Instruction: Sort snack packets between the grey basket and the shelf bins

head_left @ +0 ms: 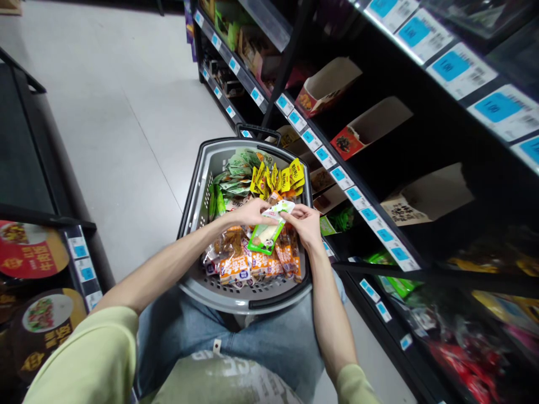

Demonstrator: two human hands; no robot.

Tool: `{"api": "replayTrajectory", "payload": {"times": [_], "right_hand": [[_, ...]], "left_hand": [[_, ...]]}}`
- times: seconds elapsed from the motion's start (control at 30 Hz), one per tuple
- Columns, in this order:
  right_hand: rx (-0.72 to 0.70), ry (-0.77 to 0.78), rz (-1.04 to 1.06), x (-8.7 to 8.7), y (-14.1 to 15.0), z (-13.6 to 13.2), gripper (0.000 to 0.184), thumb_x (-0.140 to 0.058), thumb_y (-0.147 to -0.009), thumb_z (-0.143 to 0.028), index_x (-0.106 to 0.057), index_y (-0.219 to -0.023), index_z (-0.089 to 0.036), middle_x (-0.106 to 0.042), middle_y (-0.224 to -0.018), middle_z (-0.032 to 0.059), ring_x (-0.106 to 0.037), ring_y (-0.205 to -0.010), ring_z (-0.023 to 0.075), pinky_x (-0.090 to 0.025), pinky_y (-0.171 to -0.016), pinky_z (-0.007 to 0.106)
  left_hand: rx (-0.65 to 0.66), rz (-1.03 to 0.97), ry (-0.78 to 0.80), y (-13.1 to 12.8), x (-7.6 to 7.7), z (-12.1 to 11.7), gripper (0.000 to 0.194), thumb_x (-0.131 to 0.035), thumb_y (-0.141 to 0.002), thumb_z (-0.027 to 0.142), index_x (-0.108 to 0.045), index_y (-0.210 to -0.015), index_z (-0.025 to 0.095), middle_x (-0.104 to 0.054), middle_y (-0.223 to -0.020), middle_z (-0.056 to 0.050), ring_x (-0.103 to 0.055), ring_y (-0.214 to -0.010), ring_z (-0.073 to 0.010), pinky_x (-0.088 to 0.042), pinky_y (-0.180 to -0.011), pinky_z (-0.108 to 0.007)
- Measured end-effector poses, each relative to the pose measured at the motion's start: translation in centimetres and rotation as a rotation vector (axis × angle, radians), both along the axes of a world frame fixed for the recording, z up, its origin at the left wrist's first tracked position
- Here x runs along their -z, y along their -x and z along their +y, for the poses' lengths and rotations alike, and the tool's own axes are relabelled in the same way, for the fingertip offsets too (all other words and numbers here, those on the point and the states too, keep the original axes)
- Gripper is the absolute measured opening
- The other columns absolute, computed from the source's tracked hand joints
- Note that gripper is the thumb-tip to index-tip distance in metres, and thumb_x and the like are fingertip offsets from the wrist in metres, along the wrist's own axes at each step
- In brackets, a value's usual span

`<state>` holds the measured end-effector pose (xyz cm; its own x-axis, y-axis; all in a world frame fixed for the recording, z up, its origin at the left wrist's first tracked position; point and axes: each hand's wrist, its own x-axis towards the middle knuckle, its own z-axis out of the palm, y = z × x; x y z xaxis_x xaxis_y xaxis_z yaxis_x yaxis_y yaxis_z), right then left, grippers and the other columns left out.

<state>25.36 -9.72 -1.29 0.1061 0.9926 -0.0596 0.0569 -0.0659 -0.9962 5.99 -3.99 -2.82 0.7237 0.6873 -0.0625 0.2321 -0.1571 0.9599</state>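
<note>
A shop aisle with a pale floor [138, 84] runs beside a black shelf unit [280, 84], its edges lined with blue-and-white price labels [415, 32]. The shelf depths are too dark to read, the goods at lower right are blurred, and the frame cuts off the round-lidded food tubs [48, 314] on the left. A grey shopping basket [219, 301] stands at the person's lap, over the jeans [164, 331]. Inside are pale-green packets [238, 171], yellow packets [290, 178] and orange-and-white packets [233, 269]; forearms and hands hide part of this load, and the bottom layer cannot be seen.

A green-and-white snack packet [264, 240] is held over the middle of the basket; whether it touches the packets beneath is hard to tell. Its long axis slants, green end toward the person and slightly left, white end away and to the right. Fingers cover part of its upper portion.

The left hand [252, 213] reaches in from the left, pinching the packet's upper left side. The right hand [305, 223] bends inward at the wrist, thumb and fingers pinching the white end's right edge.
</note>
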Motion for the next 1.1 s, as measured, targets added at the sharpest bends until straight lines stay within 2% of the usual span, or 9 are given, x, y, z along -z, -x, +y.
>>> {"api": "replayTrajectory", "payload": {"times": [0.2, 0.33, 0.73, 0.97, 1.1], "right_hand": [[0.011, -0.003, -0.005, 0.28, -0.08, 0.08, 0.038, -0.089, -0.054, -0.039, -0.072, -0.082, -0.019, -0.076, -0.079, 0.0043, -0.071, -0.072, 0.0206, -0.057, -0.071, 0.033], [-0.003, -0.006, -0.038, 0.31, -0.09, 0.1, 0.038, -0.089, -0.054, -0.039, -0.072, -0.082, -0.019, -0.075, -0.078, 0.0041, -0.07, -0.071, 0.0201, -0.057, -0.069, 0.032], [-0.027, -0.006, -0.064, 0.31, -0.11, 0.03, 0.038, -0.089, -0.054, -0.041, -0.072, -0.081, -0.018, -0.074, -0.074, 0.0033, -0.068, -0.068, 0.0192, -0.056, -0.066, 0.03], [-0.025, -0.013, -0.075, 0.42, -0.13, 0.01, 0.036, -0.088, -0.055, -0.04, -0.072, -0.079, -0.019, -0.073, -0.072, 0.0022, -0.066, -0.064, 0.0174, -0.053, -0.062, 0.029], [0.004, -0.023, -0.039, 0.39, -0.11, 0.03, 0.036, -0.089, -0.055, -0.038, -0.072, -0.08, -0.019, -0.074, -0.074, 0.0031, -0.068, -0.066, 0.0184, -0.055, -0.064, 0.03]], "left_hand": [[-0.024, 0.033, -0.045, -0.26, 0.24, -0.24, 0.04, -0.074, -0.067, 0.044, -0.068, -0.087, 0.011, -0.061, -0.071, 0.001, -0.049, -0.061, -0.0109, -0.037, -0.056, -0.024], [-0.044, 0.04, -0.058, -0.28, 0.69, -0.27, 0.034, -0.074, -0.066, 0.041, -0.067, -0.082, 0.012, -0.061, -0.069, 0.001, -0.049, -0.058, -0.01, -0.035, -0.053, -0.023], [-0.04, 0.072, -0.07, -0.37, 0.5, -0.23, 0.025, -0.073, -0.063, 0.034, -0.063, -0.071, 0.013, -0.057, -0.061, 0.003, -0.047, -0.054, -0.009, -0.031, -0.05, -0.022], [-0.051, 0.109, -0.091, -0.39, 0.37, -0.35, 0.029, -0.073, -0.064, 0.04, -0.064, -0.073, 0.014, -0.058, -0.062, 0.002, -0.046, -0.055, -0.0095, -0.032, -0.051, -0.023], [-0.047, 0.063, -0.075, -0.27, 0.29, -0.08, 0.031, -0.075, -0.064, 0.04, -0.065, -0.074, 0.013, -0.058, -0.063, 0.002, -0.045, -0.054, -0.0088, -0.031, -0.051, -0.023]]}}
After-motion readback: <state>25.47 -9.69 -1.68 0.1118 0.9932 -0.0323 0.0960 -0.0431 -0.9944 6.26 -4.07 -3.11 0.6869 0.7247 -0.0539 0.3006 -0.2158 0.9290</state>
